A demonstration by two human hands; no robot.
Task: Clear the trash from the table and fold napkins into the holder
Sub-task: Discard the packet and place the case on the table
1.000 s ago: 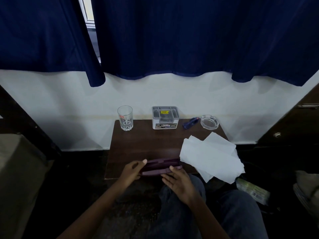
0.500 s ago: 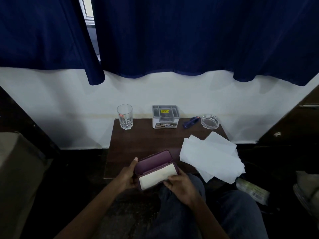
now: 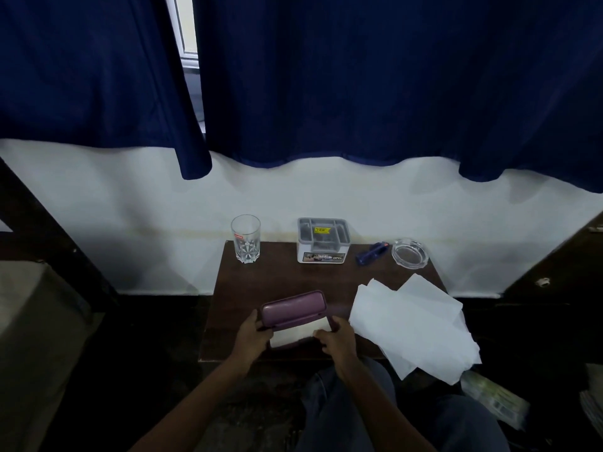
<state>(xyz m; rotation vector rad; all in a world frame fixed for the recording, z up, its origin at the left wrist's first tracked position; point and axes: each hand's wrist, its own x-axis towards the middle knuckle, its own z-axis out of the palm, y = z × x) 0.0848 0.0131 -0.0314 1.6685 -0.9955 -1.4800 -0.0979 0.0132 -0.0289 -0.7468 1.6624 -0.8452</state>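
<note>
Purple napkin holder [image 3: 293,309] at table's [image 3: 280,278] 6 o'clock edge, lid half raised. Left hand [image 3: 253,337] grips its 9 o'clock end, right hand [image 3: 337,340] its 3 o'clock end. Loose napkins [image 3: 414,327], 4 o'clock: likely light, limp; pinch corners.

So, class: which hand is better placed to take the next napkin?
Probably the right hand: it is nearest the loose napkins, while the left hand grips the far end of the purple case.

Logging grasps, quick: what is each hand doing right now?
Left hand: grips the purple case at its left end.
Right hand: holds the same case's right end.
</note>
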